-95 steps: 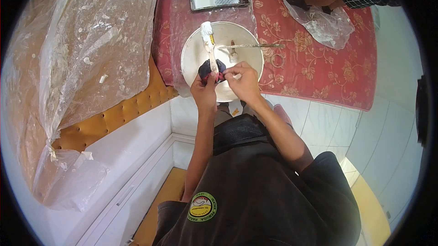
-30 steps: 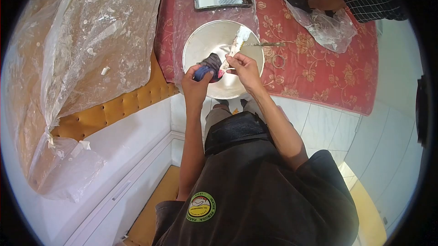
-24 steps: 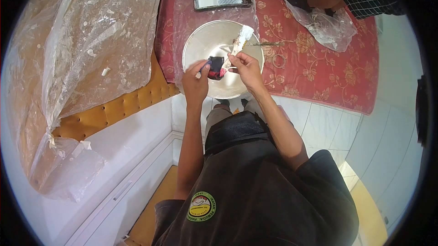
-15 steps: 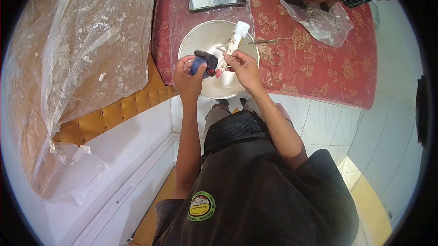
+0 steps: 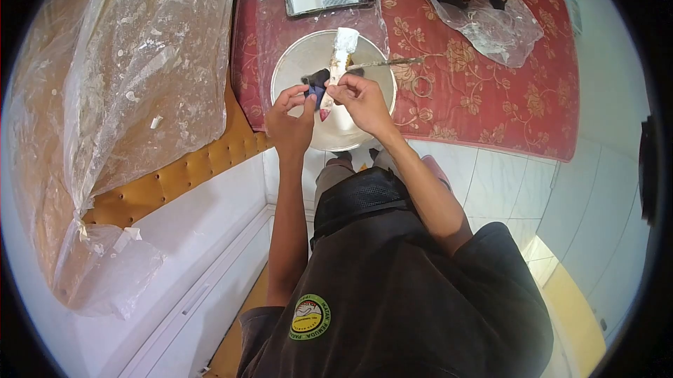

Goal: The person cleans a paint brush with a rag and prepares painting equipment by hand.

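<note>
left hand (image 5: pixel 289 124) fingers pinch cloth (image 5: pixel 317 86) | right hand (image 5: pixel 359 101) fingers grip brush (image 5: pixel 336 61) | above basin (image 5: pixel 294 63) rim

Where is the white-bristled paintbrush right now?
In the head view, upper centre: the white-bristled paintbrush is held in the right hand, over the round metal basin, beside the dark cloth in the left hand.

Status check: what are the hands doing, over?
Left hand pinching dark cloth. Right hand gripping brush over metal basin. Stick lies across basin.
</note>
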Demonstrator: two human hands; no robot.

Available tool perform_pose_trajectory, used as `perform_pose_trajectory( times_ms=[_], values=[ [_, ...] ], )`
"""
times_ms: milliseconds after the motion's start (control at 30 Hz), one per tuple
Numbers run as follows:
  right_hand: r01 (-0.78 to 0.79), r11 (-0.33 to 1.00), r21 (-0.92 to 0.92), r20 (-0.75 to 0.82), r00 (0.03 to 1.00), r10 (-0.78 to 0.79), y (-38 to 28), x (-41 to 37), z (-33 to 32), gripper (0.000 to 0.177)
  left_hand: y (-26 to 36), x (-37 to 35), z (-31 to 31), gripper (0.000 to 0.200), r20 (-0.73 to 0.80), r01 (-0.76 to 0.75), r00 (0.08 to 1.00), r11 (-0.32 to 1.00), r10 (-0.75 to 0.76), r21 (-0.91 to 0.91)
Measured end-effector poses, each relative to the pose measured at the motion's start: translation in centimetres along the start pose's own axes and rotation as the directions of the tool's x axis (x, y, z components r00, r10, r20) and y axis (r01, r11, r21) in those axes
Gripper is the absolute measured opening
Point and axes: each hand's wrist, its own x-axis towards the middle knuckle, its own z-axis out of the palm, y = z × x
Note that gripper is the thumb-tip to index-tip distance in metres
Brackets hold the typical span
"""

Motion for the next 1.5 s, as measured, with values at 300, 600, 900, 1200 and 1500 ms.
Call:
perform_pose_trajectory(
  times_ms=[300,600,900,1200,1500],
  values=[
    [-0.018,0.996,-0.091,-0.036,0.999,0.015,0.7,0.5,0.7,0.02,-3.3,-0.6,0.7,0.022,0.234,0.288,0.957,0.536,-0.169,-0.794],
    [-0.053,0.996,-0.072,-0.013,0.999,0.052,0.1,0.1,1.3,0.02,-3.9,-1.5,0.4,0.02,0.216,0.292,0.955,0.754,-0.201,-0.588],
    [-0.039,0.966,-0.257,-0.011,0.999,0.038,-0.3,-0.2,1.8,0.017,-3.1,-2.1,1.3,0.025,0.265,0.246,0.956,0.83,-0.123,-0.501],
    [-0.236,0.967,-0.102,0.37,0.893,0.257,2.6,0.7,-0.4,0.028,0.2,-1.5,0.8,0.018,0.2,0.318,0.948,0.786,-0.249,-0.53],
    [-0.148,0.938,0.314,0.103,0.987,0.121,0.9,-0.2,1.5,0.027,-0.6,-1.7,2.0,0.017,0.06,0.21,0.977,0.876,-0.205,-0.435]
  ],
)
